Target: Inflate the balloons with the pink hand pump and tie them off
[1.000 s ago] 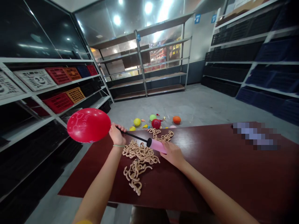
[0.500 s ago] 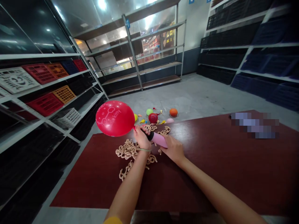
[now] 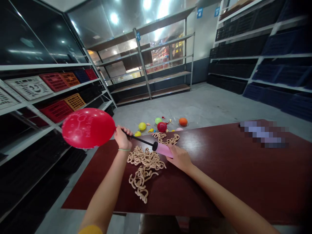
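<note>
A large inflated red balloon (image 3: 89, 128) with pale "hello kitty" print hangs off to the left. My left hand (image 3: 123, 137) is closed around the balloon's neck and the black nozzle end of a hand pump. The pump's thin black rod shows between my hands, drawn out of the barrel. My right hand (image 3: 179, 158) grips the pink barrel of the balloon pump (image 3: 163, 149). Beneath the pump, a loose heap of beige, curly, rope-like pieces (image 3: 146, 157) lies on the dark red-brown table (image 3: 207, 188).
Beyond the table's far edge, several balloons lie on the grey floor, among them an orange balloon (image 3: 183, 122) and a dark red balloon (image 3: 162, 126). A blurred-out object (image 3: 262, 133) lies at the table's right. Shelves with plastic crates (image 3: 30, 87) stand left and right.
My left hand has moved left with the balloon and nozzle, away from my right hand. The black rod now shows extended from the pink barrel. The view has tilted slightly upward.
</note>
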The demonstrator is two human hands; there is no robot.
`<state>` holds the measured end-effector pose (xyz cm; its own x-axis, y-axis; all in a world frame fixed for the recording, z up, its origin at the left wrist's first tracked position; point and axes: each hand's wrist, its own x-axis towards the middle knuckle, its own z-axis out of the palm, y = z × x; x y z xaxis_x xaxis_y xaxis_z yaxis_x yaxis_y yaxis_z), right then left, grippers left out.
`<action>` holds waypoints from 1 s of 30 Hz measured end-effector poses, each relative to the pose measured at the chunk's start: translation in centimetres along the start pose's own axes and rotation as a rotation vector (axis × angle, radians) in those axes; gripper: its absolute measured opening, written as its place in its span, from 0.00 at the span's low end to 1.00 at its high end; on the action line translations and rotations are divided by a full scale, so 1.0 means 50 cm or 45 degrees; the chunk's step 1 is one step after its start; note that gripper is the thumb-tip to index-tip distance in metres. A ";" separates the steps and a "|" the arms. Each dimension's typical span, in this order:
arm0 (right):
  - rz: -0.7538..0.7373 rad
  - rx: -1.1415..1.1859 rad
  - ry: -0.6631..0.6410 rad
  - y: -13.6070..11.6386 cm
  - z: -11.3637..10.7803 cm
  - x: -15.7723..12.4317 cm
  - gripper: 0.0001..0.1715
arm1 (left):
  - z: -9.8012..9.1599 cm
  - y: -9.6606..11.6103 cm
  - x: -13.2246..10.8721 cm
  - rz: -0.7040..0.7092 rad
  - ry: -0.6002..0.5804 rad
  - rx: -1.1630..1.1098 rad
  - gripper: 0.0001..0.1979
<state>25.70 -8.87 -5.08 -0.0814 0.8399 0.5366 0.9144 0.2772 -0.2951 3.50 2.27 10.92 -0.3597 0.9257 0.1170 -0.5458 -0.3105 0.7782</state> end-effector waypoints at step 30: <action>0.061 0.043 0.110 0.016 0.013 0.000 0.28 | 0.054 -0.081 -0.090 -0.023 -0.062 -0.049 0.16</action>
<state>26.20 -8.35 -5.85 -0.0018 0.8096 0.5870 0.9024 0.2542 -0.3479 9.39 -0.05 8.90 -0.3131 0.9403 0.1337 -0.5810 -0.3010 0.7562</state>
